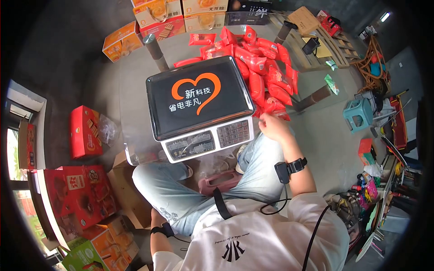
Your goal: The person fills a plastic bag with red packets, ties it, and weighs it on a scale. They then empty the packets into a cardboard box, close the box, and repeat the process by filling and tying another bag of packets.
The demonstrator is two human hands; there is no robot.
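My right hand [275, 127] is beside the front right corner of a digital scale [208, 139], close to the red packets. Its fingers are curled in, and whatever may be in them is hidden. A black platter [199, 97] with an orange heart and white lettering tops the scale. Red sealed packets [257, 63] lie heaped behind and to the right of it. Low on the left, part of my left hand [156, 217] shows beside my thigh, near an open cardboard box [129, 198]; its fingers are out of sight.
The scale and packets rest on a see-through table [133, 86] with dark legs. Boxes [156, 13] stand beyond it; a red carton [85, 132] and more boxes are at left. A teal stool [357, 114], a wooden pallet [337, 45] and clutter line the right.
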